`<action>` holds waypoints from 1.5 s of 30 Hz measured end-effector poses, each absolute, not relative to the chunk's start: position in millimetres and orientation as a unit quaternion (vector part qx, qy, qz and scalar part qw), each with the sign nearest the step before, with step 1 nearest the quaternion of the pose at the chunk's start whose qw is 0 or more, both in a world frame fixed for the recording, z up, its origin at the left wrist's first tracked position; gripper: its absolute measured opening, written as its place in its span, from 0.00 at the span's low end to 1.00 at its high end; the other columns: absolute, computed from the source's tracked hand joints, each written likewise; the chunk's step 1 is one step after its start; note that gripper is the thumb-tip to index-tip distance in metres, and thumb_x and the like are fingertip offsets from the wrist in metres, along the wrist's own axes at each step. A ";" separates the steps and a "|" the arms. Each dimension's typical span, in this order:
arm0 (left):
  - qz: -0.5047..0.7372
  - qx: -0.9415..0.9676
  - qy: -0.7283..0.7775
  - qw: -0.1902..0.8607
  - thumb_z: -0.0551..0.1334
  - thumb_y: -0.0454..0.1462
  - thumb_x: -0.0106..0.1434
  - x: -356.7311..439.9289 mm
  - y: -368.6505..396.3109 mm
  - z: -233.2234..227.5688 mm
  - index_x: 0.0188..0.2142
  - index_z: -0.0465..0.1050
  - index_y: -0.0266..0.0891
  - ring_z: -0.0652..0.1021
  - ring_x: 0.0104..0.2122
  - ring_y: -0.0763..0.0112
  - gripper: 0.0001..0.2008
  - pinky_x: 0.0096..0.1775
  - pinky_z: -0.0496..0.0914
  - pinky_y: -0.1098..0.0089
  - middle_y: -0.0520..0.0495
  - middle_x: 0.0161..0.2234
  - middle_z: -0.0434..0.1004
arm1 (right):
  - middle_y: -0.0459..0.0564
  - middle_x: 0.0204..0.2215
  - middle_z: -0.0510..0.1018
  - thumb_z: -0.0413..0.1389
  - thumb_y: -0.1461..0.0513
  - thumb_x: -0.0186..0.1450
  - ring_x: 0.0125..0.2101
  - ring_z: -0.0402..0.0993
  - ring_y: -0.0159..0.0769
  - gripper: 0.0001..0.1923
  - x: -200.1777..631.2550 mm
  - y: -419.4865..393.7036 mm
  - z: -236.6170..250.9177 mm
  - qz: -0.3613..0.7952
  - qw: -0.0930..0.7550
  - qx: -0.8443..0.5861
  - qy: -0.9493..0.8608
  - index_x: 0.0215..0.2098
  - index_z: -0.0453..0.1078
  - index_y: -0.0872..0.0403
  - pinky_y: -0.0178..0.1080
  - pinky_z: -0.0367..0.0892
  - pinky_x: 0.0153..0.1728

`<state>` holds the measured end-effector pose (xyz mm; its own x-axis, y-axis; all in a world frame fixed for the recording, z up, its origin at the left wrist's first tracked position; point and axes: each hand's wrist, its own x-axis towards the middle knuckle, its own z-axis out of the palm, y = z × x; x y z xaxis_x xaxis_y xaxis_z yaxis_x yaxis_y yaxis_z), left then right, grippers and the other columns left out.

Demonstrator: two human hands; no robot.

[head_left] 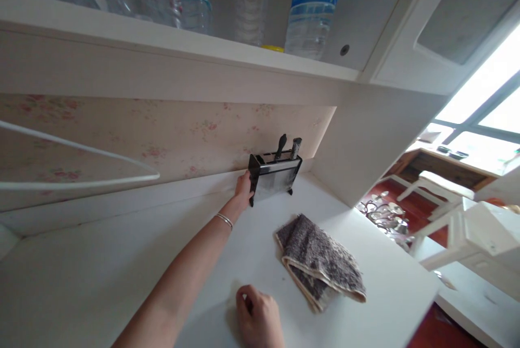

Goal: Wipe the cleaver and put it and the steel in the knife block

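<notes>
Table: white counter (122, 261) by a flowery wall.
Left hand (244, 188): fingers grip the knife rack (274, 175).
Right hand (260, 318): curled, resting near the cloth (320, 261).

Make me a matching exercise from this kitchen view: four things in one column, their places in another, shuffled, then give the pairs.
Things:
1. left hand
2. right hand
3. grey cloth
4. plastic bottles

Places:
A. folded on the white counter, right of both hands
B. up on the shelf above the floral wall
C. on the left end of the knife block at the back of the counter
D. resting on the counter at the near edge of the view

Pairs: 1-C, 2-D, 3-A, 4-B
</notes>
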<state>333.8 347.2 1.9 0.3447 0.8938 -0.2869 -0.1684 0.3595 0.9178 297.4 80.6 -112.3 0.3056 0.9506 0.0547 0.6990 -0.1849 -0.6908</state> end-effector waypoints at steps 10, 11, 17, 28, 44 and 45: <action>0.369 0.365 0.431 0.738 0.63 0.30 0.45 194.9 206.8 -37.9 0.24 0.69 0.40 0.68 0.27 0.75 0.06 0.30 0.65 0.73 0.54 0.25 0.66 | 0.43 0.19 0.75 0.49 0.59 0.67 0.21 0.69 0.30 0.14 296.4 75.5 -95.7 0.228 0.337 -0.734 -0.544 0.35 0.76 0.50 0.31 0.54 0.25; 0.366 0.366 0.441 0.733 0.63 0.31 0.44 177.7 191.9 -42.4 0.21 0.68 0.40 0.67 0.27 0.75 0.05 0.31 0.64 0.73 0.54 0.24 0.64 | 0.43 0.20 0.75 0.49 0.59 0.67 0.21 0.69 0.30 0.13 296.1 75.1 -94.5 0.225 0.329 -0.737 -0.546 0.35 0.76 0.50 0.31 0.55 0.25; 0.365 0.355 0.433 0.744 0.63 0.35 0.48 93.8 127.9 -60.9 0.19 0.63 0.42 0.64 0.27 0.71 0.09 0.33 0.62 0.71 0.53 0.24 0.62 | 0.44 0.24 0.79 0.51 0.60 0.67 0.25 0.73 0.32 0.12 294.0 74.3 -92.7 0.209 0.288 -0.753 -0.554 0.36 0.77 0.49 0.32 0.56 0.27; 0.358 0.373 0.400 0.757 0.59 0.32 0.46 67.4 94.2 -71.7 0.16 0.62 0.42 0.63 0.26 0.68 0.07 0.33 0.59 0.69 0.51 0.20 0.61 | 0.47 0.29 0.81 0.50 0.60 0.68 0.29 0.76 0.35 0.12 290.1 70.7 -94.5 0.173 0.250 -0.756 -0.580 0.37 0.77 0.49 0.33 0.56 0.29; 0.423 0.340 0.408 0.734 0.61 0.35 0.52 65.4 86.5 -82.3 0.25 0.63 0.40 0.68 0.28 0.75 0.05 0.34 0.65 0.73 0.53 0.29 0.68 | 0.45 0.31 0.80 0.49 0.60 0.69 0.29 0.74 0.34 0.11 286.5 54.7 -95.6 0.132 0.255 -0.727 -0.623 0.37 0.75 0.48 0.34 0.55 0.29; 0.425 0.343 0.406 0.732 0.61 0.35 0.52 65.4 85.8 -82.4 0.24 0.63 0.40 0.67 0.28 0.75 0.05 0.34 0.65 0.73 0.53 0.29 0.68 | 0.45 0.31 0.80 0.49 0.60 0.69 0.29 0.74 0.34 0.11 286.8 54.5 -96.1 0.130 0.255 -0.726 -0.626 0.37 0.74 0.48 0.33 0.55 0.29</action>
